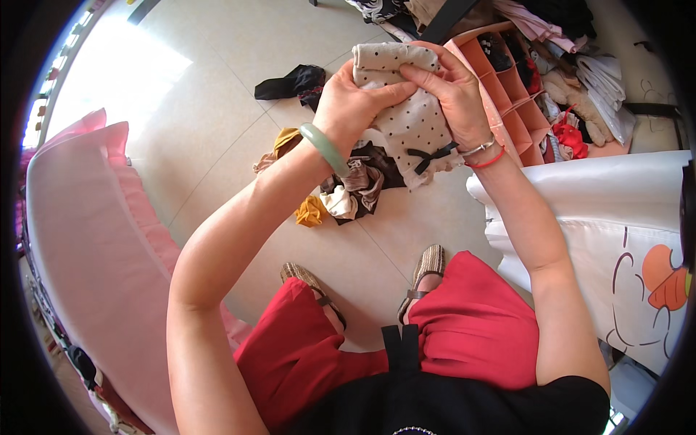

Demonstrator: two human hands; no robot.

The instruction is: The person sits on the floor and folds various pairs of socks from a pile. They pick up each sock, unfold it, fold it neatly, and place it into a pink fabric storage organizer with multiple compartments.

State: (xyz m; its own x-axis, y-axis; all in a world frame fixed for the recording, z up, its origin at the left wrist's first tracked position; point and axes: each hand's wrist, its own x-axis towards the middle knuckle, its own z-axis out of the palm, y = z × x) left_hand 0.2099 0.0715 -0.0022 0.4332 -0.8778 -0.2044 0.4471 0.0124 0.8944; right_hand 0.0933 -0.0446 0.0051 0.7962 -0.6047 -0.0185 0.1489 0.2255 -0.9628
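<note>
Both hands hold up a cream garment with black polka dots [415, 129], a rolled upper edge, a frilled lower edge and a small black bow. My left hand [346, 105], with a green bangle at the wrist, grips its left side, thumb pressed on the front. My right hand [464, 100], wearing thin bracelets, pinches the upper right part between thumb and fingers. Most fingertips are hidden behind the cloth. On the floor below lies a heap of small crumpled clothes [366, 181], with a mustard-yellow piece [311, 212] at its near left.
Black clothing [292, 85] lies on the floor beyond my left hand. A pink compartment organizer [516, 119] stands at the far right, with clothes piled around it. Pink ruffled bedding [94, 239] runs along the left. A white printed cover [580, 232] is at the right.
</note>
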